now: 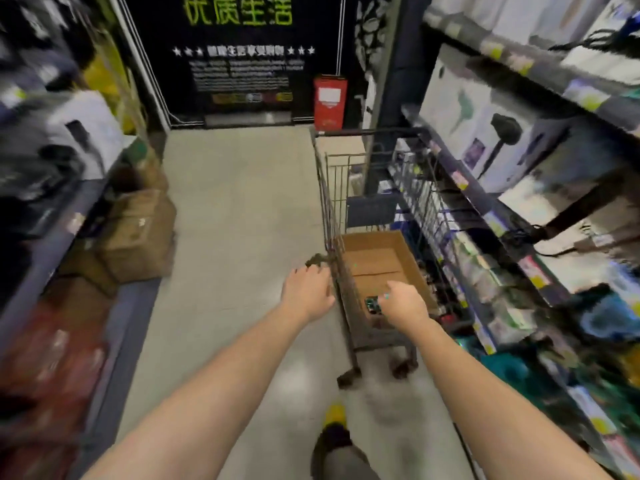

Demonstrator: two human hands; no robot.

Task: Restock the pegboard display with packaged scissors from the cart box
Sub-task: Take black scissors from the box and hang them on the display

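Head view, blurred; left hand (pixel 306 292) loose-fingered, holding nothing, at near-left corner of cart (pixel 329 188); right hand (pixel 405 306) gripping dark package (pixel 372 304), at near edge of cardboard box (pixel 377 258) inside cart

A single wide-angle camera sits on the person's head, facing forward and steeply down along a shop aisle. Both forearms run up from the bottom edge to the left hand (pixel 306 292) and right hand (pixel 407 308) at centre, close to the lens, by the wire cart (pixel 329 202) and its cardboard box (pixel 377 261). Shelving (pixel 485 199) bends along both sides, and the dark sign wall (pixel 239 57) stands far off at the top.
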